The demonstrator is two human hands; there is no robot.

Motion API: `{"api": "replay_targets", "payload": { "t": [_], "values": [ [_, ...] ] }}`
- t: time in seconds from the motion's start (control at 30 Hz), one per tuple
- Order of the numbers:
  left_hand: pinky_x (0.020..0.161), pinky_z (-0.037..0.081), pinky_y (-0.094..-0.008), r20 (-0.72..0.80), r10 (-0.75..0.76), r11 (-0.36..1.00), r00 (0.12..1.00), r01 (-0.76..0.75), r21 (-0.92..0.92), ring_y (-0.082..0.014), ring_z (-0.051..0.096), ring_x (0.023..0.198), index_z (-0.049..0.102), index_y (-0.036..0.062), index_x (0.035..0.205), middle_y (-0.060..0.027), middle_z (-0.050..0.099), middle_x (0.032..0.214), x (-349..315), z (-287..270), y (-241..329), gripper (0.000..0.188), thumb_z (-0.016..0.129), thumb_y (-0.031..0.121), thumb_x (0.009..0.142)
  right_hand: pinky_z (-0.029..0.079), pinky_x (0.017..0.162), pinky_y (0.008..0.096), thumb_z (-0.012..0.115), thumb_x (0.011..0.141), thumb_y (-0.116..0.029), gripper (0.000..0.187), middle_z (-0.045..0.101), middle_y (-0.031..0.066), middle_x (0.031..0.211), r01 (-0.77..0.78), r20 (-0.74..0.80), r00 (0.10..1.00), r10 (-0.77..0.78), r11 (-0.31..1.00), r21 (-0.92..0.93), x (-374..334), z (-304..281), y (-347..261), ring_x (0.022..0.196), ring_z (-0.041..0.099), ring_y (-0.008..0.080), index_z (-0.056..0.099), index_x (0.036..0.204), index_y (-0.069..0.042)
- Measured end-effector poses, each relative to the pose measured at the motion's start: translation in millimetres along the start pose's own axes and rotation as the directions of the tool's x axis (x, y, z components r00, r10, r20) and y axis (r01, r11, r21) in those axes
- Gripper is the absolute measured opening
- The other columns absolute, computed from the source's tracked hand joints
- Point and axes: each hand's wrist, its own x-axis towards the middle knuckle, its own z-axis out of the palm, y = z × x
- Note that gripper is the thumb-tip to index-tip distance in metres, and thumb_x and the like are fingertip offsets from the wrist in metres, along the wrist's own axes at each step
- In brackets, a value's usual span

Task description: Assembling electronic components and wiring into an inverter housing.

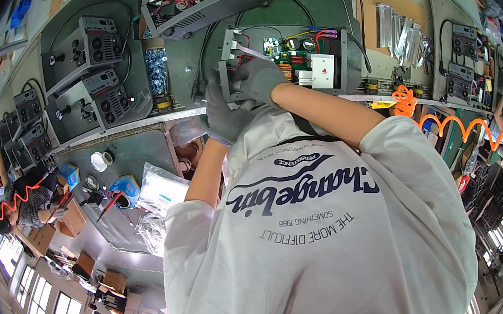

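So both gloved hands are gripping the open grey electronics chassis point(289, 58) at 12 o'clock on the bench point(138, 152): left hand point(224, 113) clutching its front edge, right hand point(261, 80) clamping the front panel.

Single head-worn fisheye view looked steeply down over the wearer's white printed shirt point(318, 237) onto the near dark green workbench point(190, 64); straight edges curved toward the black rim.
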Motion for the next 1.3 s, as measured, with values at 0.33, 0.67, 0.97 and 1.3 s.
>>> {"api": "replay_targets", "payload": {
  "t": [0.33,0.67,0.97,1.3],
  "values": [
    [0.104,0.046,-0.0445,-0.021,-0.010,0.998,1.000,0.011,0.054,-0.0408,0.052,0.128,0.021,-0.0004,0.154,-0.0247,0.044,0.145,-0.3,1.7,-0.8,0.118,0.089,0.044,0.068,0.055,0.086,0.0369,0.066,0.088,-0.025,0.027,0.074,0.0097,0.104,-0.017,-0.004,1.000,0.017,1.000,0.027,-9.3,-5.7,-9.0,0.093,0.071,0.0273,0.076,0.110,-0.015],
    [0.105,0.045,-0.0449,-0.009,-0.026,1.000,1.000,0.026,0.000,-0.0404,0.051,0.128,0.021,-0.0012,0.154,-0.0251,0.043,0.146,-0.9,0.6,0.6,0.118,0.088,0.046,0.068,0.055,0.084,0.0431,0.065,0.090,-0.027,0.030,0.072,0.0171,0.104,0.034,-0.067,0.997,-0.032,0.999,0.035,0.0,6.7,-0.1,0.095,0.070,0.0350,0.070,0.115,-0.010],
    [0.095,0.048,-0.0495,-0.090,0.053,0.998,0.994,-0.049,0.041,-0.0450,0.053,0.115,0.023,-0.0040,0.151,-0.0273,0.048,0.129,0.4,6.6,-0.1,0.121,0.091,0.036,0.059,0.055,0.086,0.0418,0.066,0.090,-0.028,0.031,0.072,0.0166,0.106,0.036,-0.090,0.995,-0.039,0.999,-0.029,-0.5,7.3,-1.0,0.097,0.070,0.0336,0.071,0.115,-0.010],
    [0.096,0.047,-0.0504,-0.080,0.106,0.993,0.991,-0.101,0.063,-0.0453,0.052,0.115,0.021,-0.0038,0.151,-0.0272,0.049,0.127,1.3,4.7,-2.8,0.116,0.087,0.030,0.061,0.055,0.087,0.0395,0.073,0.081,-0.026,0.035,0.073,0.0135,0.106,0.064,-0.043,0.997,-0.065,0.998,-0.013,8.4,6.6,3.8,0.097,0.070,0.0314,0.073,0.111,-0.010]
  ]
}}
